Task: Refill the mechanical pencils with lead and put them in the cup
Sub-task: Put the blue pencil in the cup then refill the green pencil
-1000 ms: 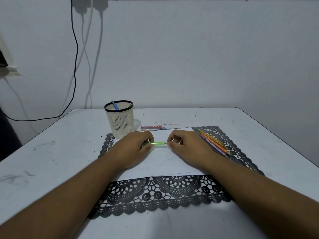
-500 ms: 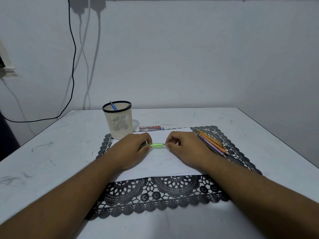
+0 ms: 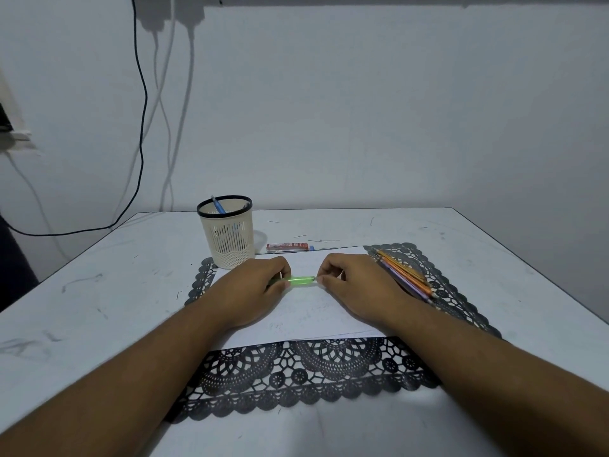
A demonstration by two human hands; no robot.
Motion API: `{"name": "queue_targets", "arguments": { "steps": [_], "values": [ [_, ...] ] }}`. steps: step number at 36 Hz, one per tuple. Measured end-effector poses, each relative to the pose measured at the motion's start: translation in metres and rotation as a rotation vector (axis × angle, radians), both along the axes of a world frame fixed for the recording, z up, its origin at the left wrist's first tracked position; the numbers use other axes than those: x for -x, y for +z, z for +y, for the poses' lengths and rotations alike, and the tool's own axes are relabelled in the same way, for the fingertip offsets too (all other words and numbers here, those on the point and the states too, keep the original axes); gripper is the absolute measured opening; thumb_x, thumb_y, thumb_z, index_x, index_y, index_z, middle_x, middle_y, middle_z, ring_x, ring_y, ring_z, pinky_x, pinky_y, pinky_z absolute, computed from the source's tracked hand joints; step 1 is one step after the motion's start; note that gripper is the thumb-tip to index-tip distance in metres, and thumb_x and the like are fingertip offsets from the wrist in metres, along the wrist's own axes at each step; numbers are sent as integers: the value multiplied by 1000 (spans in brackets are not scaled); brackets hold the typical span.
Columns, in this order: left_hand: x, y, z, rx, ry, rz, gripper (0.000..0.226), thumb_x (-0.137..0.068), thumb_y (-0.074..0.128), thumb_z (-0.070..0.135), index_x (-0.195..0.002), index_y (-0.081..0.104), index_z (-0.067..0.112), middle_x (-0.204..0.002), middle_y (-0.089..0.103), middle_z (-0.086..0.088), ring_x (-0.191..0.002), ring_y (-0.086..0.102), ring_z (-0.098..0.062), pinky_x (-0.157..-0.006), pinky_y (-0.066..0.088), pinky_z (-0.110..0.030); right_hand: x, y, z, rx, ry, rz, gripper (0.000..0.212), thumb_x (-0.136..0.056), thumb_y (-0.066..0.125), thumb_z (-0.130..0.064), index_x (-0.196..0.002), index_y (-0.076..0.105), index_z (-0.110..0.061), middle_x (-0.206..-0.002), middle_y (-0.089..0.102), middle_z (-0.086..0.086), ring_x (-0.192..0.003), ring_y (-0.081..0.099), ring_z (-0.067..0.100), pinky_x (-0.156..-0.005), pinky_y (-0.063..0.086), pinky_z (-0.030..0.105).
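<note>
Scanning from the left, I see a black cable hanging down the wall and running off past the far left corner of the white bench. Next comes one cream mesh cup with a black rim, standing at the far left corner of the black lace mat; one blue pencil leans inside it, mostly hidden by the wall of the cup. My left hand pinches the left end of one green mechanical pencil, which lies level over the white paper sheet, its tip hidden under my fingers. One red lead case lies beyond it on the bench; its label is too small for me to read. My right hand pinches the pencil's right end. At the right, a bundle of orange and purple pencils lies on the mat, too overlapped for me to count.
</note>
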State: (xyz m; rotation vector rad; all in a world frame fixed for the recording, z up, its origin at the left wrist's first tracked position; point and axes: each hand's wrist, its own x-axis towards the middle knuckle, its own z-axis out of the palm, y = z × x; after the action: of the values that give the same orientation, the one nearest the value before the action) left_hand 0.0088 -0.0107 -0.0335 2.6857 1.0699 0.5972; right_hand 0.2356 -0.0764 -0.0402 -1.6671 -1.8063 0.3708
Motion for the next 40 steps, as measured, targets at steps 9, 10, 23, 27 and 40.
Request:
{"name": "queue_targets", "arguments": {
  "steps": [9,10,23,27,40],
  "values": [
    [1,-1,1,-6,4,10,10,-103,53,32,-93,56,31,-76,59,10,-72,53,-8,-62,42,-31,-1,0,0,4,2,8,12,-100,65,-37,-89,69,-33,-86,69,-15,-68,58,7,-59,41,28],
    [0,-1,1,-6,4,11,10,-103,53,32,-93,56,31,-76,59,10,-72,53,-9,-63,42,-32,-1,0,0,5,2,10,12,-100,65,-37,-89,69,-33,-87,69,-15,-68,58,7,-59,41,29],
    [-1,1,-1,-4,3,19,11,-104,53,32,-93,56,31,-76,59,9,-71,53,-10,-61,41,-31,-1,0,0,11,8,16,13,-101,65,-36,-89,69,-33,-86,69,-14,-65,56,6,-58,39,27],
    [-1,0,0,1,-2,12,12,-103,53,31,-91,55,31,-75,58,9,-69,52,-10,-60,40,-31,-2,0,0,13,11,25,12,-100,66,-36,-89,69,-32,-87,69,-14,-66,57,7,-59,40,28],
    [0,-1,1,-1,4,7,12,-103,54,32,-91,55,31,-75,59,10,-70,53,-9,-60,41,-31,-2,1,-1,2,3,42,12,-100,67,-35,-88,70,-30,-85,68,-15,-73,61,12,-62,44,31]
  ]
}}
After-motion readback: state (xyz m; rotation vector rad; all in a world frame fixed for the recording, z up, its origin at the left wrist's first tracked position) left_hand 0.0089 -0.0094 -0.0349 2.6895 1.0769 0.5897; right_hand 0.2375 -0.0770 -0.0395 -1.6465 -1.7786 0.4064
